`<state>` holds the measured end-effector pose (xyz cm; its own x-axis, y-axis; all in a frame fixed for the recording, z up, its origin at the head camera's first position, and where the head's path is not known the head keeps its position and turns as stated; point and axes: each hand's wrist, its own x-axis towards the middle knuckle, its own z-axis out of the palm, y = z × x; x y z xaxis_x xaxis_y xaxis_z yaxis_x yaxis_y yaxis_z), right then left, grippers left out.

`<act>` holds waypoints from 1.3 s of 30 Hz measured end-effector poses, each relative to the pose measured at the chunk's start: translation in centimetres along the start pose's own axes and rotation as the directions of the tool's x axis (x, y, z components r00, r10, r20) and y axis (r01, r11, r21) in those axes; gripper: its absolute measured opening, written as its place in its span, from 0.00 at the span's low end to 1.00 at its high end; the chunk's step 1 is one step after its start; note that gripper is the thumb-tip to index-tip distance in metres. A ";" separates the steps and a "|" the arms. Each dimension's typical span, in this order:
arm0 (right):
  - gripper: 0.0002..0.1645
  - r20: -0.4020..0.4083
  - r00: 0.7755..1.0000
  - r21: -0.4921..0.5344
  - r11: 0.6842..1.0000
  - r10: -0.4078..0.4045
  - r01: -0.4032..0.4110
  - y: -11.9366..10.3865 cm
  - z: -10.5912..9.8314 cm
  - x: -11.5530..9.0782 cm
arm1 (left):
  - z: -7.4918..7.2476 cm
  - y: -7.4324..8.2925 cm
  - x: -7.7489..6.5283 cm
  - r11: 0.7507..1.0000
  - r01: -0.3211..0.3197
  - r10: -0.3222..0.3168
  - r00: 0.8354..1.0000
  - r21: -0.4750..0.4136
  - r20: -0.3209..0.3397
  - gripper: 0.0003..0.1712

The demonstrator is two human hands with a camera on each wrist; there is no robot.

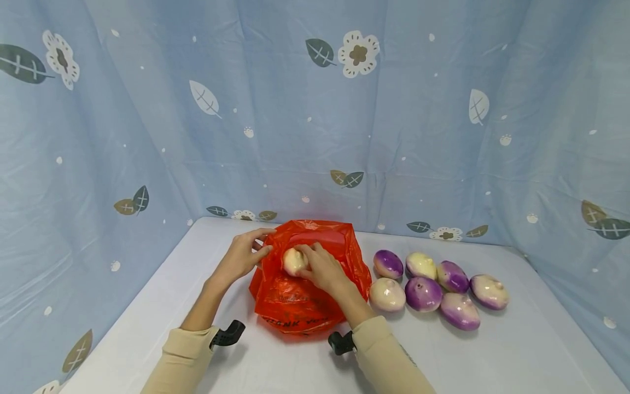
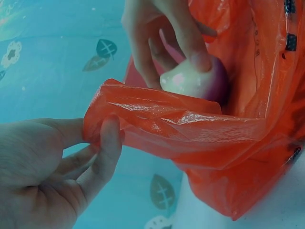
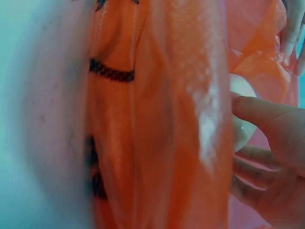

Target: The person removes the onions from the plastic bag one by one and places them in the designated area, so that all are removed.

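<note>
At the mouth of a red plastic bag (image 1: 305, 306), my right hand (image 1: 322, 268) grips a glossy white-and-purple turnip (image 1: 293, 261) between thumb and fingers. The left wrist view shows its purple end toward the bag's inside, with the held turnip (image 2: 190, 81) just behind the folded rim. My left hand (image 1: 241, 254) pinches the bag's left rim, thumb on one side and fingers on the other. In the right wrist view the bag's wall (image 3: 157, 119) hides part of the turnip and some fingertips. The bag stands with its top spread wide.
Several more purple-and-white turnips (image 1: 423, 294) lie grouped on the white table (image 1: 517, 350) right of the bag. A blue curtain (image 1: 295, 137) with leaf and flower prints hangs behind the table and along both sides.
</note>
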<state>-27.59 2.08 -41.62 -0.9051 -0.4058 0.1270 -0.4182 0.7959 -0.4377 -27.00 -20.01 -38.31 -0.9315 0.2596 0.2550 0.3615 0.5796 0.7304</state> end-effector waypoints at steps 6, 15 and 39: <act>0.36 0.013 1.000 -0.007 1.000 -0.017 0.017 0.0 -1.1 -1.0 | -0.1 0.0 -0.1 1.000 -0.001 0.001 1.000 0.006 0.003 0.25; 0.35 -0.041 0.998 -0.063 0.997 -0.050 0.047 0.4 -3.2 -2.7 | 0.0 -0.2 0.0 1.000 -0.015 0.015 1.000 0.018 -0.012 0.24; 0.39 -0.152 0.981 -0.171 0.981 -0.119 0.093 3.3 -10.6 -9.7 | 0.1 -0.1 0.0 1.000 -0.010 0.010 1.000 0.023 -0.005 0.24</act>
<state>-21.03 13.43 -34.85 -0.8498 -0.4248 0.3121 -0.5073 0.8199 -0.2652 -27.00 -19.99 -38.41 -0.9280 0.2618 0.2650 0.3714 0.5945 0.7132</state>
